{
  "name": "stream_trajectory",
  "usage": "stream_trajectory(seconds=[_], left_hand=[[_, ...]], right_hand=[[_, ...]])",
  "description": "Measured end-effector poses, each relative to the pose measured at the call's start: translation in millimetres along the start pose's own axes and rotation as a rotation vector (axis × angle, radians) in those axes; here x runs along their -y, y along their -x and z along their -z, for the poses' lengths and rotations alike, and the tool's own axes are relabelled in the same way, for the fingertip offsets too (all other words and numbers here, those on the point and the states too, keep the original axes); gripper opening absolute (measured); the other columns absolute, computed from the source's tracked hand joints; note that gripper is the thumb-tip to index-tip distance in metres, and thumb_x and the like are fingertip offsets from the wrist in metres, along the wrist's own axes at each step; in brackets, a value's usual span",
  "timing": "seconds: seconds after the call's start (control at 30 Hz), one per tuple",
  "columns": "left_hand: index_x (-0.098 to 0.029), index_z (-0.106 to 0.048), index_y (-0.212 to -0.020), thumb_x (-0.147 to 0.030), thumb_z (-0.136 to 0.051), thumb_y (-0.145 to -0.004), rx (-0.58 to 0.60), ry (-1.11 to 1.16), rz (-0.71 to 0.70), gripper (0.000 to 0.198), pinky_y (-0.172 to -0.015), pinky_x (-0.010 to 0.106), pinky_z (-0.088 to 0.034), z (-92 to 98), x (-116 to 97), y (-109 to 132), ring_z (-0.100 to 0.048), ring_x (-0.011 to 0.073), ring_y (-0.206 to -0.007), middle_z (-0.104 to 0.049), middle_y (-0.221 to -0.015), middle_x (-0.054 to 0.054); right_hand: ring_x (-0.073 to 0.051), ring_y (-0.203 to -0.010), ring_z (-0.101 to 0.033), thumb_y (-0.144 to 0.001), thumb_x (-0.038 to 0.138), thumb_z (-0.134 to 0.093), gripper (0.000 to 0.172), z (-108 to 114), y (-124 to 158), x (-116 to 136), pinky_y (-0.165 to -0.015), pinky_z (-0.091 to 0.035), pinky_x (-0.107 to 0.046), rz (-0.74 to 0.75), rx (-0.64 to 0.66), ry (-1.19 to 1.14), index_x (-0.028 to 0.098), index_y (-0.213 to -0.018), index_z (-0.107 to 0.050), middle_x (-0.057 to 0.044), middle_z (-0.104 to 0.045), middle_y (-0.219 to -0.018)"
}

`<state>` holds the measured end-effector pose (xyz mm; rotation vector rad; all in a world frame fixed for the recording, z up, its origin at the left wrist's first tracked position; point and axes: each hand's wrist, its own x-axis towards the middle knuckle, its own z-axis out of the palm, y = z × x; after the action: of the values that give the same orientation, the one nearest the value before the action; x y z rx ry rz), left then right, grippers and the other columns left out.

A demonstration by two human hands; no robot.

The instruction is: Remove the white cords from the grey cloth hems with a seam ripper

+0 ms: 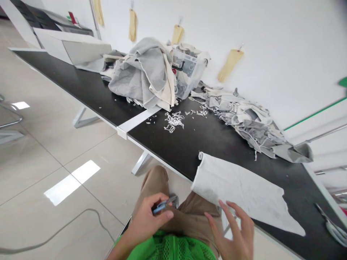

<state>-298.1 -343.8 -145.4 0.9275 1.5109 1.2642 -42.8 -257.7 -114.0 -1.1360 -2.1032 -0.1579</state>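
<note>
A long black tabletop (200,137) with a pale rim is running diagonally before the seated person, and a white crosspiece (139,119) is dividing it. At the near edge, a flat whitish-grey cloth piece (238,180) is lying spread out, its left end curling up and its near left corner reaching the table's rim.

The right hand (233,229) is hovering by that cloth's near side, its fingers spreading well apart; I cannot tell whether the tips are touching the fabric. Over the lap, the left hand (150,216) is holding a small blue-handled tool (160,206), thumb and fingers closing around it.

Farther back, white thread-like trimmings (174,121) are gathering in a little heap. Behind them a bulky grey cloth bundle (141,72) is slumping beside a clear plastic bin (189,74), which is brimming with fabric. To the right, a long pile of grey and white scraps (244,112) is stretching along the wall, and a metal tool (332,225) is lying near the table's end.

Cream-yellow gloves (231,65) are hanging from hooks on the white wall (282,43). Below, glossy tiles (35,151) are reflecting bright light, and a grey cable (27,249) is snaking across them.
</note>
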Motion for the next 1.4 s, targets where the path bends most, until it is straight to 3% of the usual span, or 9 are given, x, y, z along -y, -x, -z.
stream_trajectory(seconds=[0.07,0.13,0.23,0.43,0.57,0.87,1.03,1.2,1.4], left_hand=[[-0.018,-0.065,-0.079,-0.040,-0.070,-0.078,0.016,-0.009,-0.038,0.022,-0.061,0.026,-0.039,-4.8,5.4,-12.0,-0.052,0.0161,-0.065,-0.059,-0.068,-0.001],[-0.017,-0.061,-0.078,-0.038,-0.065,-0.082,0.026,-0.032,-0.051,0.022,-0.060,0.025,-0.036,-11.6,7.6,-21.5,-0.047,0.0140,-0.063,-0.053,-0.066,-0.002],[-0.016,-0.062,-0.084,-0.039,-0.066,-0.082,0.059,-0.001,-0.045,0.023,-0.057,0.023,-0.032,-24.0,8.2,-28.7,-0.041,0.0122,-0.060,-0.044,-0.063,-0.005],[-0.012,-0.063,-0.109,-0.041,-0.075,-0.075,0.081,0.245,0.000,0.046,-0.052,0.022,-0.024,-62.6,21.9,-43.0,-0.027,0.0086,-0.053,-0.029,-0.057,-0.011],[-0.012,-0.065,-0.113,-0.045,-0.078,-0.073,0.066,0.388,0.017,0.053,-0.049,0.021,-0.020,-81.3,25.4,-50.0,-0.021,0.0069,-0.050,-0.025,-0.055,-0.012],[-0.012,-0.073,-0.106,-0.041,-0.081,-0.071,0.198,0.446,-0.029,0.046,-0.049,0.022,-0.018,-89.2,-10.9,-42.9,-0.019,0.0060,-0.051,-0.025,-0.056,-0.011],[-0.014,-0.071,-0.111,-0.040,-0.079,-0.073,0.085,0.371,-0.103,0.046,-0.049,0.021,-0.021,-99.5,-35.4,-42.1,-0.023,0.0066,-0.050,-0.027,-0.055,-0.011],[-0.015,-0.071,-0.110,-0.040,-0.077,-0.075,0.005,0.338,-0.166,0.043,-0.050,0.022,-0.023,-108.0,-56.8,-47.1,-0.025,0.0072,-0.051,-0.028,-0.056,-0.010],[-0.012,-0.070,-0.075,-0.037,-0.068,-0.083,-0.024,0.363,-0.222,0.026,-0.050,0.023,-0.026,-121.2,-66.0,-55.8,-0.030,0.0079,-0.053,-0.036,-0.056,-0.006]], right_hand=[[-0.042,-0.125,-0.050,-0.075,0.029,-0.076,0.056,-22.0,2.2,1.7,-0.099,-0.043,-0.062,0.047,-0.019,0.111,0.028,-0.128,-0.059,-0.016,-0.050,-0.140],[-0.042,-0.134,-0.042,-0.079,0.023,-0.070,0.056,-40.7,-3.7,0.4,-0.103,-0.037,-0.064,0.080,0.011,0.162,0.029,-0.132,-0.056,-0.014,-0.042,-0.148],[-0.035,-0.129,-0.050,-0.082,0.013,-0.059,0.055,-51.9,-12.3,-7.4,-0.103,-0.038,-0.059,0.140,0.063,0.164,0.031,-0.134,-0.053,-0.010,-0.052,-0.142],[-0.029,-0.115,-0.061,-0.082,0.008,-0.055,0.056,-34.8,-16.4,-27.6,-0.093,-0.048,-0.048,0.244,0.111,-0.039,0.031,-0.133,-0.054,-0.007,-0.066,-0.125],[-0.025,-0.103,-0.065,-0.084,0.009,-0.053,0.046,-21.1,-27.6,-28.1,-0.090,-0.051,-0.044,0.161,0.122,-0.173,0.028,-0.126,-0.059,-0.007,-0.070,-0.111],[-0.024,-0.101,-0.066,-0.092,0.031,-0.054,0.023,-4.2,-48.9,-13.9,-0.089,-0.052,-0.039,-0.188,0.302,-0.339,0.024,-0.109,-0.069,-0.007,-0.071,-0.108],[-0.025,-0.098,-0.069,-0.090,0.040,-0.056,0.029,-2.1,-53.1,-18.0,-0.090,-0.053,-0.039,-0.334,0.356,-0.434,0.022,-0.108,-0.071,-0.007,-0.074,-0.106],[-0.028,-0.100,-0.069,-0.089,0.044,-0.057,0.032,-2.3,-52.3,-20.9,-0.090,-0.054,-0.041,-0.376,0.344,-0.479,0.022,-0.108,-0.071,-0.008,-0.074,-0.108],[-0.027,-0.101,-0.070,-0.090,0.043,-0.057,0.031,-1.4,-52.9,-21.1,-0.092,-0.054,-0.041,-0.371,0.330,-0.469,0.023,-0.109,-0.072,-0.006,-0.074,-0.109]])
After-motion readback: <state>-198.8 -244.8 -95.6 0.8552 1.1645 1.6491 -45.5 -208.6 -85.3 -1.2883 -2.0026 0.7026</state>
